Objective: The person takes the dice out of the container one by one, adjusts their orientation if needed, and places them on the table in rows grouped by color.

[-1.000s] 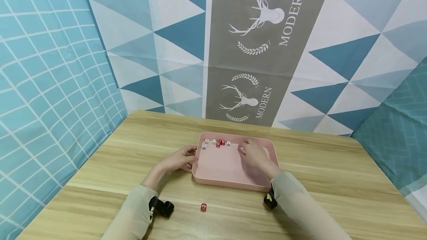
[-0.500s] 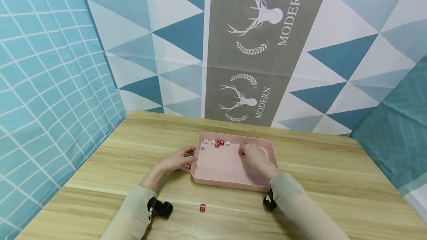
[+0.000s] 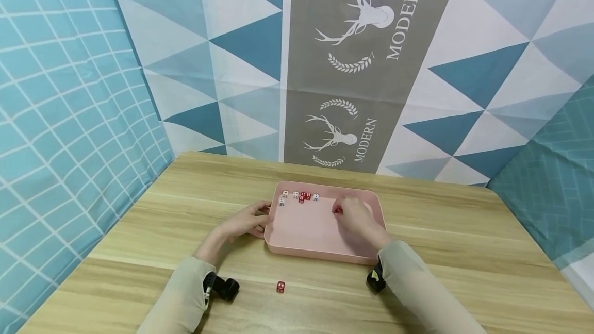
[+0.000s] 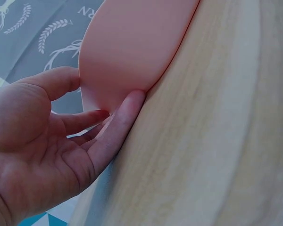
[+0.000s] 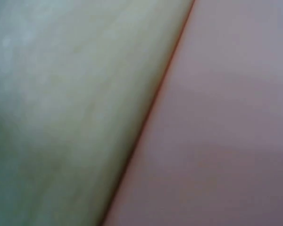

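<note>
A pink tray (image 3: 308, 231) lies on the table, with several white dice and red dice gathered by its far left side. At its left edge, my left hand (image 3: 245, 222) holds the tray, thumb at the rim and fingers against the outer wall; the left wrist view shows this hand (image 4: 61, 141) close up. My right hand (image 3: 355, 218) reaches inside the tray's right half and pinches a red die (image 3: 339, 211), partly hidden by the fingers. Nearest to it among the other dice is a white die (image 3: 316, 197).
A single red die (image 3: 280, 287) sits on the wooden table (image 3: 445, 256) in front of the tray. Patterned cloth (image 3: 339, 66) hangs behind the table. The right wrist view shows only blurred tray wall (image 5: 217, 122) and tabletop.
Red shows at the right hand's fingertips now, where none was visible a second ago. The hand has curled slightly in place. The left hand and the tray keep their positions.
</note>
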Motion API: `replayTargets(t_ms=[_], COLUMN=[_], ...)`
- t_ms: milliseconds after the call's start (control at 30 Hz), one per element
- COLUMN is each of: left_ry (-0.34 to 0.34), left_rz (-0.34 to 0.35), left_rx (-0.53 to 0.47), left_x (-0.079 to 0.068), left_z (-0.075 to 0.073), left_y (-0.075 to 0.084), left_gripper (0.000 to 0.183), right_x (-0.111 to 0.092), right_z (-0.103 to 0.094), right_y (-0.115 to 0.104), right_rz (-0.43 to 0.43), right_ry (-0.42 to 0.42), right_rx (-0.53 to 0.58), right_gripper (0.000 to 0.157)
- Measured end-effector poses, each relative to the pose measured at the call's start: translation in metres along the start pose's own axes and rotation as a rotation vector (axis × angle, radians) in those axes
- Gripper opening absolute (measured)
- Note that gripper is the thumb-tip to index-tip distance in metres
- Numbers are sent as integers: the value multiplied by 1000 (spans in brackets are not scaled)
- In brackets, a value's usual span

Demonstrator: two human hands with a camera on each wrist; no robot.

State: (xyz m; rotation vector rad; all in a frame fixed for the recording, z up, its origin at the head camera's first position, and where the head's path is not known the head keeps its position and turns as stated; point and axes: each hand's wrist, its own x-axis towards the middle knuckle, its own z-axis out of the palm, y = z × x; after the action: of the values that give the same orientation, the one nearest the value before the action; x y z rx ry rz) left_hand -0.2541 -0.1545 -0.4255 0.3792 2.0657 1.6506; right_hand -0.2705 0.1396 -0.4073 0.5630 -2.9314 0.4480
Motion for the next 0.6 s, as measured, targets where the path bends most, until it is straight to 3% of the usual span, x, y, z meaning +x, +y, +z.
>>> replayTargets(t_ms=[333, 600], left_ry=[-8, 7], left_rz=[7, 9], left_rx=[4, 9], left_x=[0, -1], left_z=[1, 1], left_y=[1, -1], left_gripper=[55, 56], right_x=[-12, -21], right_z=[-8, -12], right_y=[-7, -14], right_rz=[53, -19], right_ry=[-15, 64], right_rx=[140, 123], right_gripper=[4, 4])
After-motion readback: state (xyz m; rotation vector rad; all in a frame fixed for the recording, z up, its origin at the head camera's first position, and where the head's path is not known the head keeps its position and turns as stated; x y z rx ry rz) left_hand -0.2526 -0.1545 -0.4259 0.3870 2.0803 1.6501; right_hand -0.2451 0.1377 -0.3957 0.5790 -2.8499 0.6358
